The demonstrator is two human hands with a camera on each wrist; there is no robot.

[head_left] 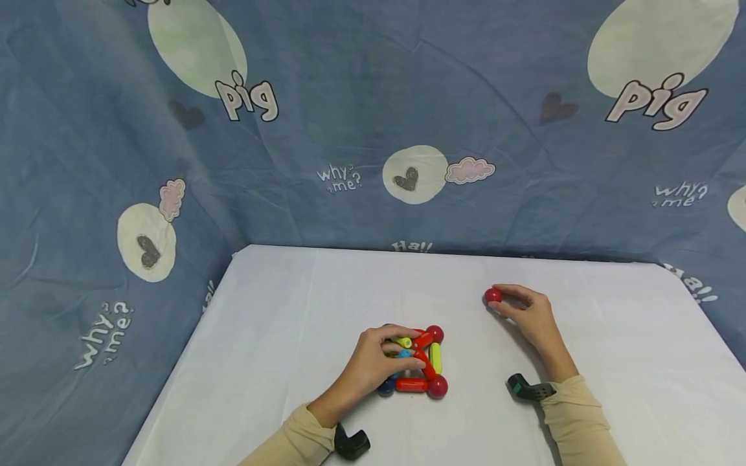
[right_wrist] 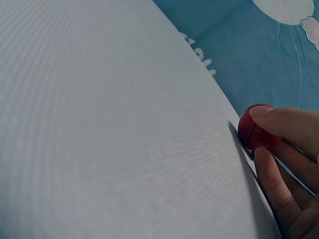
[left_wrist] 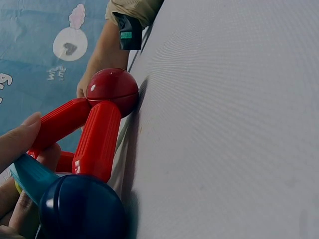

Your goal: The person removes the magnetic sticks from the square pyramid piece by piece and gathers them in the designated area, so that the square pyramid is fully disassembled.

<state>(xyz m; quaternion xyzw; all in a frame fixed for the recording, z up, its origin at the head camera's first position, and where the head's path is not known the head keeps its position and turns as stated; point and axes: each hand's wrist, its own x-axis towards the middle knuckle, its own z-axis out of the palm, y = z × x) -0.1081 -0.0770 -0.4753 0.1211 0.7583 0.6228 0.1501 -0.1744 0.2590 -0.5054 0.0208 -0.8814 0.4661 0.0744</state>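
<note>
My left hand [head_left: 373, 362] reaches over a small frame of ribbed magnetic rods and balls on the table, and grips rods at its top. The frame has a red rod [head_left: 411, 385] along its near side, a yellow-green rod [head_left: 435, 358] on the right, and red balls at its right corners. In the left wrist view, a dark blue ball [left_wrist: 82, 208] joins a light blue rod [left_wrist: 34, 177] and a red rod [left_wrist: 97, 142]. My right hand [head_left: 533, 320] pinches a separate red ball [right_wrist: 256, 129] between thumb and fingers, low at the tabletop. My left hand hides part of the frame.
A white cloth covers the table [head_left: 315, 291]. Blue printed fabric [head_left: 361, 220] hangs along the back and left of it. Dark wrist devices sit on both arms, one at the left cuff [head_left: 351, 444] and one at the right cuff [head_left: 527, 388].
</note>
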